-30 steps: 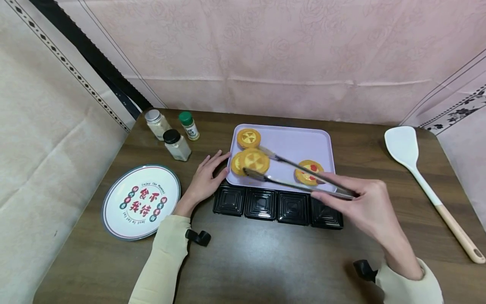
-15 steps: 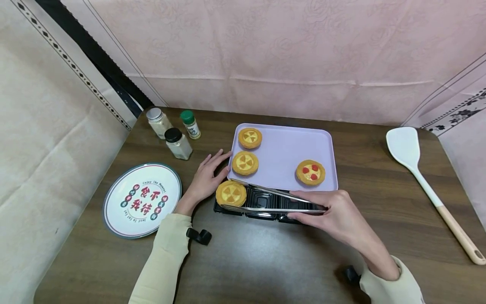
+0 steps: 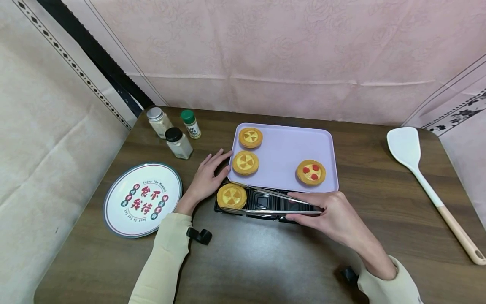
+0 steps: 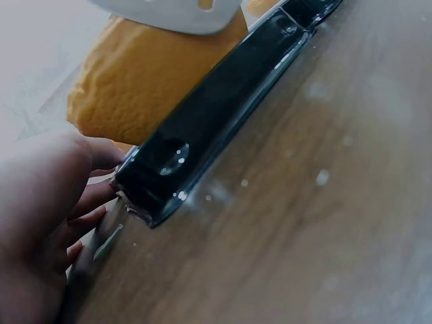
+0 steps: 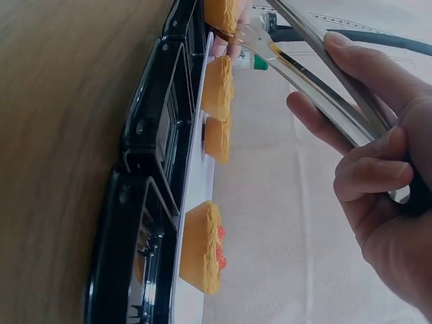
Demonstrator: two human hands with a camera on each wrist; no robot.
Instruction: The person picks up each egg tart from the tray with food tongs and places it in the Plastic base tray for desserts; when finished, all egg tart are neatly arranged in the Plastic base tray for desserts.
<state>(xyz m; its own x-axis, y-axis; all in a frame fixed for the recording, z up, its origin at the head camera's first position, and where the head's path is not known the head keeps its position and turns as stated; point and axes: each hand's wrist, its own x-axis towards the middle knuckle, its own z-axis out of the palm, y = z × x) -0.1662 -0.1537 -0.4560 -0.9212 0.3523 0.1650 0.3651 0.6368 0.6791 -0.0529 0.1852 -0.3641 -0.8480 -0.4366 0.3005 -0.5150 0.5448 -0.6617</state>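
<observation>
My right hand grips a pair of metal tongs, whose tips lie on either side of a round yellow tart. That tart is at the leftmost compartment of the black segmented tray; the left wrist view shows it tilted against the tray wall, a tong tip over its upper side. With fingers extended, my left hand touches the left side of the lilac tray and the black tray's end. On the lilac tray are two plain tarts and one tart with red pieces.
Left of my left hand lies a round white plate-like disc with red lettering. Behind it stand three seasoning jars. A white spatula with a wooden handle lies at the right. A pale cloth hangs behind the table.
My right hand has brought the tart in the tongs from the lilac tray toward me, onto the black tray's leftmost compartment. Since half a second ago it has barely shifted. My left hand stays put.
</observation>
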